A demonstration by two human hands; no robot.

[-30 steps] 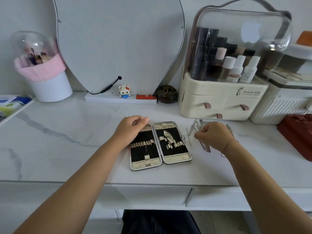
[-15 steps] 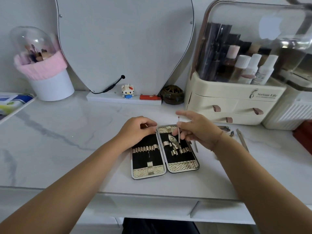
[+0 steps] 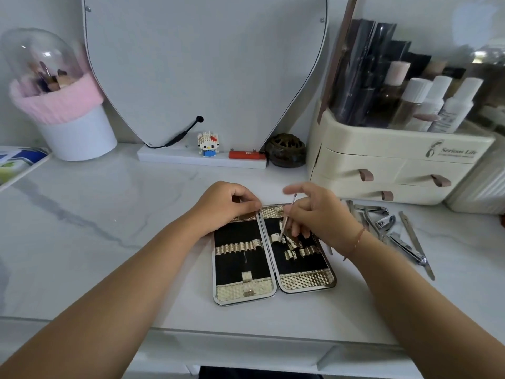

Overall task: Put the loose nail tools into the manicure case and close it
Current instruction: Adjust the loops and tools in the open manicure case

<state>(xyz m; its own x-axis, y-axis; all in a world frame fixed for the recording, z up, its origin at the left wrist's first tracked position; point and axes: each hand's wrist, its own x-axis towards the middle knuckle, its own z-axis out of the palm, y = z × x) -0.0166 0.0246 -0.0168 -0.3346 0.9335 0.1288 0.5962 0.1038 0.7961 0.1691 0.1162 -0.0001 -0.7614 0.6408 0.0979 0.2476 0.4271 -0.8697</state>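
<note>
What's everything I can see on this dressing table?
manicure case: one, black and gold, open at table centre.
thin metal tool: one, silvery, over the case's right half.
loose nail tools: several, silvery, right of the case.
mirror: one, pale, curved, against the back wall.
brush tub: one, white, pink band, clear dome, back left.
block cat figure: one, white and blue, on the mirror's base.
red stick: one, red, beside the figure.
dark round pot: one, brown, right of the mirror's base.
cosmetics organiser: one, cream with clear lid, back right, bottles inside.
marble table: one, white with grey veins.
left hand: one, holds the case's far left corner.
right hand: one, pinches the thin metal tool.
</note>
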